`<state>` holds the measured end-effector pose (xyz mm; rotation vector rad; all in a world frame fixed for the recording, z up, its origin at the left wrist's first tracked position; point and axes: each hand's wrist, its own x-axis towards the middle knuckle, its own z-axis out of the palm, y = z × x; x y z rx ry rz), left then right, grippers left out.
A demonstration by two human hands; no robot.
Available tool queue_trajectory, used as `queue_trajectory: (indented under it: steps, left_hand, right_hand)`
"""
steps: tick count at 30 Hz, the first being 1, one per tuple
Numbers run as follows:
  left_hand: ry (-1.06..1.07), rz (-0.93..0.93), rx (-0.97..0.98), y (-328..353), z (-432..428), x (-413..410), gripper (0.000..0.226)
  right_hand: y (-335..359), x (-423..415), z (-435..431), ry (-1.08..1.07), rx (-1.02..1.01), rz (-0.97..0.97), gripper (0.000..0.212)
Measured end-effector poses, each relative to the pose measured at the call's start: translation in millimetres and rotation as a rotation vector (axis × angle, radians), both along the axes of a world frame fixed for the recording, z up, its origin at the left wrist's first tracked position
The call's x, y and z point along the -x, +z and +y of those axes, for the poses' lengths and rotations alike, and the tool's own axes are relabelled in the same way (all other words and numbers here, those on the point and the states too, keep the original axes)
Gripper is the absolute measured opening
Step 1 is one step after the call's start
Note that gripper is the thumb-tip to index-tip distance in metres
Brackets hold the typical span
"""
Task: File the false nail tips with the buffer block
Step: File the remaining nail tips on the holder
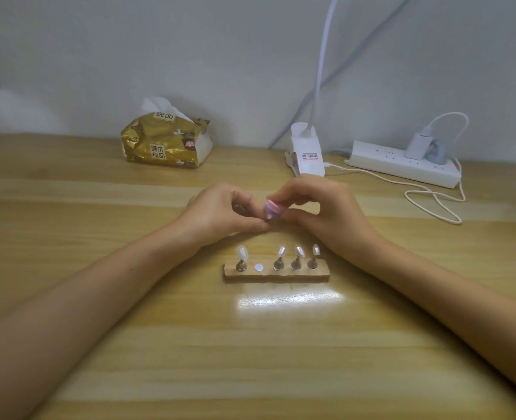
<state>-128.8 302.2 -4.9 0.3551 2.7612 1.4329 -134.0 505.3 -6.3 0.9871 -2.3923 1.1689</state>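
The grip of the right hand (326,213) is pinching the buffer block (272,209) above the counter (160,328). The left hand (220,213) is pinching what appears to be one false nail tip against it. Four tips (281,251) are standing on the holder (276,276) at 6 o'clock. Heavy strokes risk flicking the held tip loose.
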Motion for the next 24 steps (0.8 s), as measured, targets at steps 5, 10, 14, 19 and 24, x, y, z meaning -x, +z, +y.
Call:
queue_trajectory:
  steps: [5,10,14,19,24]
  left_hand:
    - [-0.027,-0.003,-0.001,0.5,-0.5,0.2,0.015]
    - [-0.006,0.001,-0.002,-0.5,0.0,0.5,0.011]
    - [-0.013,-0.001,0.001,0.3,0.3,0.1,0.014]
    - [-0.005,-0.001,-0.003,-1.2,0.0,0.7,0.013]
    - [-0.005,0.001,0.003,0.0,0.0,0.1,0.010]
  right_hand:
    - [0.1,-5.1,-5.5,0.075,-0.022,0.128,0.010]
    - [0.1,-2.3,1.8,-0.003,0.029,0.049,0.008]
    - [-1.5,-1.9,-3.6,0.059,-0.045,0.075,0.010]
    - [-0.7,-3.0,-0.4,0.029,-0.013,0.119,0.010]
    - [-1.4,0.4,3.1,0.000,0.015,0.050,0.009]
